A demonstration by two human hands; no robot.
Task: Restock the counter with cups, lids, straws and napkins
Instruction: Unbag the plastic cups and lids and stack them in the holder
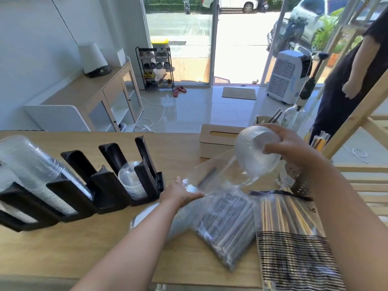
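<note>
My right hand [294,148] grips a stack of clear dome lids [255,152] above the wooden counter [84,244], half out of a clear plastic sleeve [214,175]. My left hand [181,193] pinches the lower end of that sleeve. At the left stands a black slotted organizer [105,185]: its left slots hold clear cups [31,164], one right slot holds a few dome lids [131,179], and the middle slot looks bare. Two bags of straws lie in front of me, a dark one [226,225] and a striped one [291,238].
A wooden tissue box [218,139] sits at the counter's far edge. A cup with dark sticks [265,120], a clear pump bottle [294,116] and a perforated metal holder [298,179] stand at the right. A wooden shelf frame [357,116] rises there; a person in black [346,80] stands behind.
</note>
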